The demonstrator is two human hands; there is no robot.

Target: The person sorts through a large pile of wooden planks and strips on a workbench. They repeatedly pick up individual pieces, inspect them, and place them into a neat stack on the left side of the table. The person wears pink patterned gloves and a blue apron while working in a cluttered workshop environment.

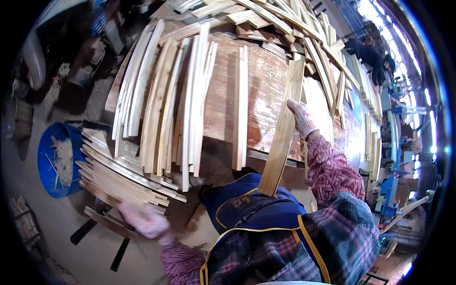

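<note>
In the head view, the right hand [301, 118], in a light work glove, has its grip closed around the edge of a long wooden plank [283, 130] about a third of the way down from the plank's far end. The plank's long axis runs from the far end, up over the table [266, 90], down and slightly leftward to its near end, which sits against the blue apron [247, 209] at the person's front; so most of its length lies below and toward the body from the grip. It leans tilted across the table's near edge rather than lying flat. The left hand [145, 221], gloved and blurred, is low at the left, well apart from the plank, at the near end of a stack of thin wooden strips [121, 173] lying beside the table; whether its grip is closed on a strip or only touching I cannot tell. The right hand is therefore the only one on the plank. On the table, fanned bundles of curved slats [164, 102] lie left of the plank, with a straight pair [241, 107] between. A blue tub [57, 159] with shavings stands on the floor at far left.
</note>
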